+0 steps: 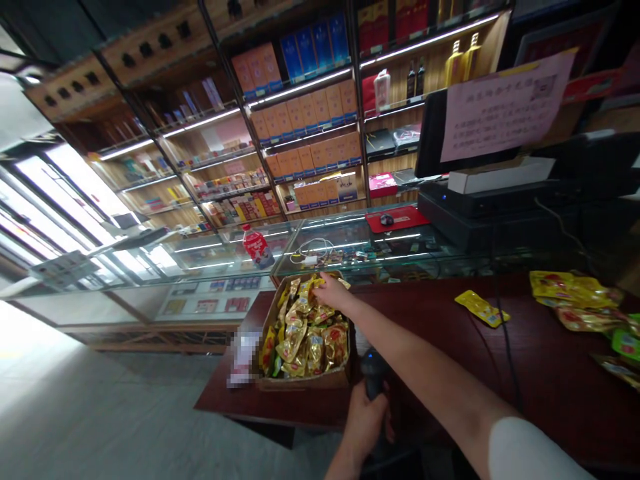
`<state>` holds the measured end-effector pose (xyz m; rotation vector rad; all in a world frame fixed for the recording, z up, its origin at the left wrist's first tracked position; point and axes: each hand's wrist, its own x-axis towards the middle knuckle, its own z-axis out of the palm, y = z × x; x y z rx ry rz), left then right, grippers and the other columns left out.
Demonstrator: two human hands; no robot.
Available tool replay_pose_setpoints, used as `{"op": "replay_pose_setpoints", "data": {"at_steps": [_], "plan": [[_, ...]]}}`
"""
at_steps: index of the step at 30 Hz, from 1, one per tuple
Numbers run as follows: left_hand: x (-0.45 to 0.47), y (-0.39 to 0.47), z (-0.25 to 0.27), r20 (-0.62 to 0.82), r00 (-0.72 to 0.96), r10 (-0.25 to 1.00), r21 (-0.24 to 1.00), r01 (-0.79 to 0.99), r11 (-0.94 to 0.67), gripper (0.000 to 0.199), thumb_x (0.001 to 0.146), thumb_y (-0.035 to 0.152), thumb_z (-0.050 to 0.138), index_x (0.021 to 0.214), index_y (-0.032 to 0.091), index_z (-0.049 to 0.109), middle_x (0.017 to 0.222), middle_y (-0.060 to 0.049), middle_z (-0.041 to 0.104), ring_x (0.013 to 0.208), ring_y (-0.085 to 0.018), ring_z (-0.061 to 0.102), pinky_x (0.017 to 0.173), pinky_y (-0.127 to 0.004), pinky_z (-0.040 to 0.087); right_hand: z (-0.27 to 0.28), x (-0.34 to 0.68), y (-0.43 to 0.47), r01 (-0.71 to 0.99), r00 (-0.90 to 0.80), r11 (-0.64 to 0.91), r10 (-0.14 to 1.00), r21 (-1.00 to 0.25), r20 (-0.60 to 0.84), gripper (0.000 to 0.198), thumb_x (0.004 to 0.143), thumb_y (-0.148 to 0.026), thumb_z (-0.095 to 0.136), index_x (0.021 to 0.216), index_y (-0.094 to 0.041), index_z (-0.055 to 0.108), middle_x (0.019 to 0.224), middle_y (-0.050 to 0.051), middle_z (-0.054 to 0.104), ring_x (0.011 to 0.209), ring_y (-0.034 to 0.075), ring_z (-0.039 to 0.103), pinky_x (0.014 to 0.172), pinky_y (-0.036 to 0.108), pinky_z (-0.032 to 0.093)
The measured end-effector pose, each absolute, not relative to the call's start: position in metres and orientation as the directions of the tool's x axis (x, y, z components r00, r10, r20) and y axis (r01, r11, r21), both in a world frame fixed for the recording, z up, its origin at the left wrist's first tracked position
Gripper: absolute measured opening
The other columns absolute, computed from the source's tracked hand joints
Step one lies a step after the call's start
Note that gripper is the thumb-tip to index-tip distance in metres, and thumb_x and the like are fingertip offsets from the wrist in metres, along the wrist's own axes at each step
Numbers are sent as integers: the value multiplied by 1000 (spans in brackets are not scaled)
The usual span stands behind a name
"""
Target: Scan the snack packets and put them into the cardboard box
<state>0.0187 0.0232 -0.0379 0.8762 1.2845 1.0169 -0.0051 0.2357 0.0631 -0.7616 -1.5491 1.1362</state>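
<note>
My left hand (366, 417) is wrapped round the handle of a black barcode scanner (373, 373) with a small blue light, in front of the box. Stretched across the table, my right hand (331, 293) is at the far right corner of a cardboard box (305, 383). Its fingers are closed at a yellow-gold snack packet (315, 285), partly hidden by the hand. Shiny gold snack packets (295, 339) fill the box, with some yellow and green ones at its left side.
On the dark red table (425, 320) lie a yellow packet (481, 308), a cable and more packets (570, 290) at right. Behind are a glass counter (210, 253), a red-labelled bottle (257, 247), a mouse (387, 219) and a monitor (431, 133). Stocked shelves line the wall.
</note>
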Motion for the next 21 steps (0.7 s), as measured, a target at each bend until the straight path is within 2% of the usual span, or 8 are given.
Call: {"op": "replay_pose_setpoints", "data": {"at_steps": [5, 7, 8, 10, 12, 13, 17, 21], "plan": [[18, 22, -37, -332, 5, 943, 937, -109, 330, 31, 72, 39, 68, 90, 17, 56, 45, 7, 52, 28, -11, 44, 30, -21, 36, 18, 72, 208, -10, -217, 342, 917, -940, 336, 43, 82, -24, 58, 124, -22, 64, 117, 9, 72, 104, 21, 70, 94, 40, 55], [18, 22, -35, -318, 15, 948, 942, -106, 318, 32, 71, 39, 69, 90, 18, 56, 47, 7, 52, 29, -10, 45, 30, -20, 36, -9, 134, 195, 243, -79, 360, 933, -901, 351, 41, 83, -25, 54, 122, -23, 65, 125, 9, 68, 116, 24, 64, 105, 45, 48], [19, 23, -35, -313, 22, 949, 944, -103, 314, 32, 71, 40, 69, 91, 18, 56, 47, 8, 53, 29, -10, 45, 30, -20, 35, -22, 167, 190, 432, 27, 308, 935, -848, 354, 43, 83, -25, 53, 124, -22, 64, 129, 10, 66, 123, 26, 59, 109, 49, 42], [19, 24, -35, -311, 34, 950, 946, -86, 312, 33, 71, 41, 69, 91, 18, 56, 47, 8, 52, 28, -10, 45, 30, -19, 35, -41, 231, 183, 720, 251, 66, 904, -691, 347, 51, 84, -27, 52, 133, -16, 58, 144, 17, 54, 140, 35, 40, 114, 59, 30], [20, 26, -37, -315, 39, 948, 947, -57, 317, 35, 71, 42, 68, 92, 18, 56, 47, 8, 52, 28, -10, 44, 30, -19, 35, -53, 283, 180, 834, 360, -138, 870, -534, 337, 59, 87, -30, 49, 142, -7, 48, 152, 23, 42, 147, 40, 26, 114, 63, 24], [21, 26, -38, -320, 37, 947, 946, -41, 322, 35, 70, 42, 68, 93, 18, 56, 47, 9, 52, 28, -10, 44, 30, -19, 35, -56, 301, 180, 855, 388, -209, 864, -475, 319, 61, 88, -31, 48, 143, -4, 45, 153, 25, 38, 147, 41, 24, 114, 62, 24], [23, 28, -39, -326, -8, 945, 945, -29, 325, 38, 67, 47, 68, 89, 18, 55, 44, 9, 50, 26, -10, 42, 28, -19, 32, -57, 325, 179, 890, 393, -292, 881, -351, 264, 57, 93, -30, 41, 141, 0, 46, 149, 27, 43, 139, 40, 39, 111, 58, 28], [24, 26, -31, -303, 0, 953, 953, -27, 303, 36, 68, 44, 69, 89, 18, 56, 45, 8, 51, 27, -10, 44, 29, -19, 33, -55, 287, 159, 935, 261, -160, 914, -316, 311, 47, 94, -30, 39, 134, -13, 57, 139, 21, 57, 125, 37, 51, 104, 60, 33]]}}
